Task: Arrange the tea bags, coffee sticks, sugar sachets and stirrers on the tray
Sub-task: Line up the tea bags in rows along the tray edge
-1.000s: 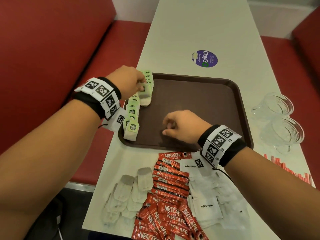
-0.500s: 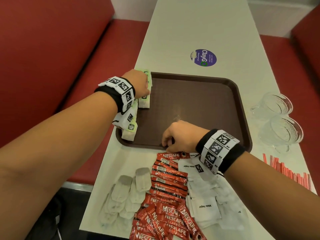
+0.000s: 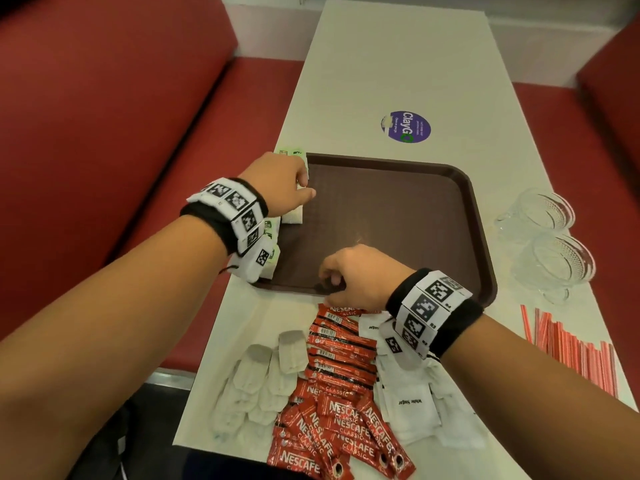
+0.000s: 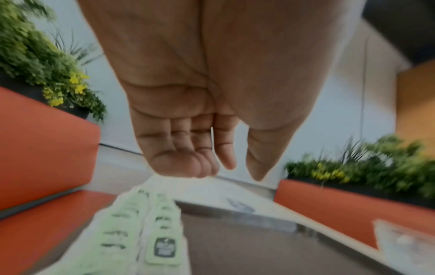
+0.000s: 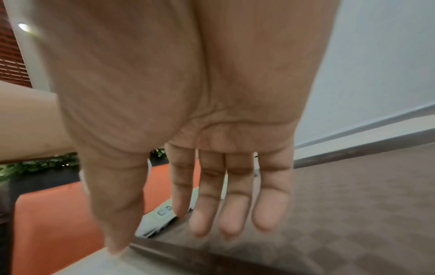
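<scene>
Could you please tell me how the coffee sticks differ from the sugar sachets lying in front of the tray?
The coffee sticks are red, the sugar sachets white. The coffee sticks are long and narrow, the sugar sachets squarish and wider. The coffee sticks read "Nescafe Classic", the sugar sachets "White Sugar". The coffee sticks lie left of the sugar sachets. Both are overlapping piles on the table, near the tray, none yet on it.

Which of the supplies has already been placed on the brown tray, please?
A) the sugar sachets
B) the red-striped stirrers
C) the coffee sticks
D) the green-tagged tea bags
D: the green-tagged tea bags lie in a row along the left edge of the brown tray, while the coffee sticks, sugar sachets and stirrers all lie on the table outside it.
</scene>
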Motion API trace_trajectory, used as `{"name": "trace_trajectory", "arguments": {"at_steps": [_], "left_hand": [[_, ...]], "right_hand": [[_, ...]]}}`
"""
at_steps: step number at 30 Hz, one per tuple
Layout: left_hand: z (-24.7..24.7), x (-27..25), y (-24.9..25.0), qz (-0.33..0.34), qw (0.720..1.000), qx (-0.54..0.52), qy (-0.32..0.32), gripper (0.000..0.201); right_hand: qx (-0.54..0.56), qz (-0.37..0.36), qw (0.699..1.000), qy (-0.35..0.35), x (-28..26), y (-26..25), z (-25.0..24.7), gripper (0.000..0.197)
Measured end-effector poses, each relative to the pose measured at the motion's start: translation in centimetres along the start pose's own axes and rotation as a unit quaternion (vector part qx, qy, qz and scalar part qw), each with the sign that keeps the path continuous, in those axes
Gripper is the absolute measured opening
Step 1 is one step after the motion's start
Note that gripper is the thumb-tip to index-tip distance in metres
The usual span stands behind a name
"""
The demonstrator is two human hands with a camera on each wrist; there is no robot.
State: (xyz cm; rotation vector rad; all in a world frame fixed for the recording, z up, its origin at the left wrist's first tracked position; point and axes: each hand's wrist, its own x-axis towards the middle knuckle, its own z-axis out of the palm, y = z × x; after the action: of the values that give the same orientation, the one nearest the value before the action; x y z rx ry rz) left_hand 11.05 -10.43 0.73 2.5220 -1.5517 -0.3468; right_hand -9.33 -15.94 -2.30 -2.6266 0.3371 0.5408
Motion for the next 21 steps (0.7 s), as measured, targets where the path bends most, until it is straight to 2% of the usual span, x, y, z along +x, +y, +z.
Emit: {"name": "trace_trajectory", "arguments": {"at_steps": [3, 8, 10, 12, 17, 21], "left_hand": [[-0.6, -5.5, 0.4, 0.035, 0.998, -0.055, 0.023, 0.015], [0.9, -14.2, 1.4, 0.097, 0.993, -0.057, -0.033, 0.007], [2.1, -17.1, 1.4, 0.117, 0.991, -0.051, -0.049, 0.008], [3.4, -19.8, 1.2, 0.132, 0.988, -0.042, -0.071, 0.011], [6.4, -23.3, 0.8, 0.124, 0.984, 0.000, -0.130, 0.023], [7.7, -24.0, 0.7, 0.117, 0.983, 0.002, -0.142, 0.034]], "right_hand": [[-0.013, -0.028, 0.999, 0.039, -1.2, -1.6, 0.5, 0.037], [-0.021, -0.061, 0.997, 0.035, -3.8, -5.2, 2.4, 0.040], [-0.038, -0.059, 0.997, 0.034, -5.1, -6.3, 3.6, 0.048], [-0.058, -0.049, 0.997, 0.024, -6.7, -7.3, 5.0, 0.064], [-0.150, -0.027, 0.988, 0.023, -9.5, -8.8, 8.6, 0.098], [-0.193, -0.026, 0.981, 0.014, -10.1, -9.5, 10.5, 0.105]]}}
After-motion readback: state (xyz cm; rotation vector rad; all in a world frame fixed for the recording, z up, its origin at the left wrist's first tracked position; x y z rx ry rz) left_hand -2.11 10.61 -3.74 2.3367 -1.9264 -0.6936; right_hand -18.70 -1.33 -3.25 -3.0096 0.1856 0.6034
